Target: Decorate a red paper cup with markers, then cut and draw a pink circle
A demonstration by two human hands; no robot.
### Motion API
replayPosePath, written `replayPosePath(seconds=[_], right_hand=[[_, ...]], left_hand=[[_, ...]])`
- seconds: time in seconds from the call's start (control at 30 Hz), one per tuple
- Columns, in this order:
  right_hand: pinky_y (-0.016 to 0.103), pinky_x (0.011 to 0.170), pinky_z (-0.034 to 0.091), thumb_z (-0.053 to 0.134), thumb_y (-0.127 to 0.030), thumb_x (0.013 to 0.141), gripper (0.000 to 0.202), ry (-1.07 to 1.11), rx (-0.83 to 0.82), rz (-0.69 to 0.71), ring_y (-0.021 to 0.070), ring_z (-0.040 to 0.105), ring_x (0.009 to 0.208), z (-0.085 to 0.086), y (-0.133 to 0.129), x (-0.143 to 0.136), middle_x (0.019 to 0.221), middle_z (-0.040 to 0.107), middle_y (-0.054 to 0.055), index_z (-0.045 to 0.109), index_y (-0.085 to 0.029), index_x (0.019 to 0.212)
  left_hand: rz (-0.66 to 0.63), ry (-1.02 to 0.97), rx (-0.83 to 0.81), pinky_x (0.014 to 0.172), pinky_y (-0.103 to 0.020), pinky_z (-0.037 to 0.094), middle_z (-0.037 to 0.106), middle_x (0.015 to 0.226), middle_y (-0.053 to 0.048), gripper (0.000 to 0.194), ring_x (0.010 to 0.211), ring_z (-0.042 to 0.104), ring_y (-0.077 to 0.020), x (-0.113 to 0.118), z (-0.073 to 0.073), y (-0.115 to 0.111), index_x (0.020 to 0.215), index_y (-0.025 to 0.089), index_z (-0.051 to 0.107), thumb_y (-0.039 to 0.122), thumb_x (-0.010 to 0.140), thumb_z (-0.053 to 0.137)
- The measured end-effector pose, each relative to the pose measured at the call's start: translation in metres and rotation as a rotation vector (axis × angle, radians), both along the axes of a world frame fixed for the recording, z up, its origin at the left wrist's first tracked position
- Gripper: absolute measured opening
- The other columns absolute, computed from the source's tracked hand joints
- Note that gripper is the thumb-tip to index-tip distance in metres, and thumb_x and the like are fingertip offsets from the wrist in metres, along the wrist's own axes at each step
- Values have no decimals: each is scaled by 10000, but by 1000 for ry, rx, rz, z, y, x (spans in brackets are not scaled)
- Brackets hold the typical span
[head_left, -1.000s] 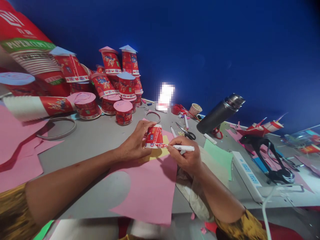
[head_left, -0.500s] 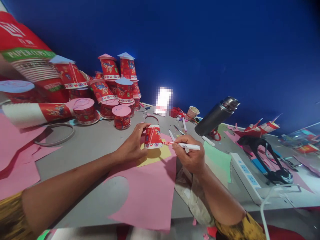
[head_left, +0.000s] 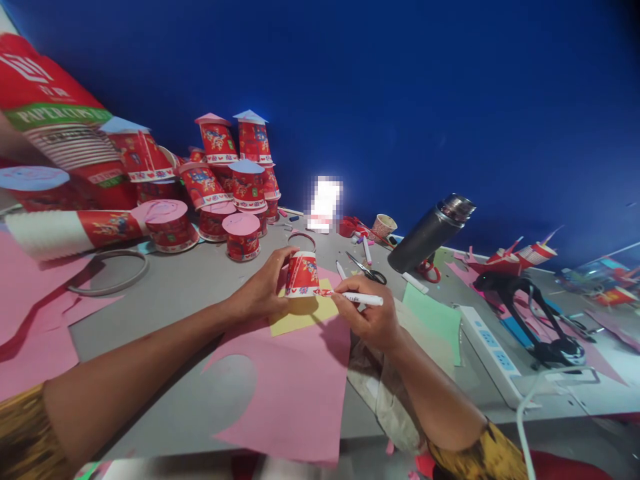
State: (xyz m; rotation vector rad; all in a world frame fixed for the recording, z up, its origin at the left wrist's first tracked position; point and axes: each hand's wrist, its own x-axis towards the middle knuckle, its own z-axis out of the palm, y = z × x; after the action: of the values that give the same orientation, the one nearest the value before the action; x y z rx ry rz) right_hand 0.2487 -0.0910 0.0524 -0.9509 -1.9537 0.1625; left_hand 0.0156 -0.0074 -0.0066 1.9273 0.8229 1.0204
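Note:
My left hand is closed around a red paper cup with a white rim and printed figures, held upside down so the rim faces downward. Between the fingers of my right hand is a white marker pen, its tip pointing left at the lower right edge of the cup. Whether the tip touches the cup I cannot tell. Beneath the cup lies a yellow paper sheet, on top of a cut pink sheet. Black-handled scissors lie just beyond my right hand.
Red cups with paper tops stand stacked at the back left, near a stack of white cups. A dark flask leans at the right. Beside a green sheet lies a power strip; a grey cloth is under my right forearm.
My right hand has moved left and slightly down with the marker pen, nearer the cup. The scissors' handles have come into sight behind it. The cup has shifted slightly left.

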Motion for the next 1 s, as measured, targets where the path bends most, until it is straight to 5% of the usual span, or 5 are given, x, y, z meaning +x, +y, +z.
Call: replayPosePath(seconds=[1.0], right_hand=[[255,576,468,632,-279,1009,146,13,-36,-20,129,601,576,-6,4,-1,727,718,14,694,-208,897]], left_hand=[[9,18,14,1169,-626,498,577,1470,-183,885,1369,620,-374,0,4,1,1408,249,421,386,701,936]])
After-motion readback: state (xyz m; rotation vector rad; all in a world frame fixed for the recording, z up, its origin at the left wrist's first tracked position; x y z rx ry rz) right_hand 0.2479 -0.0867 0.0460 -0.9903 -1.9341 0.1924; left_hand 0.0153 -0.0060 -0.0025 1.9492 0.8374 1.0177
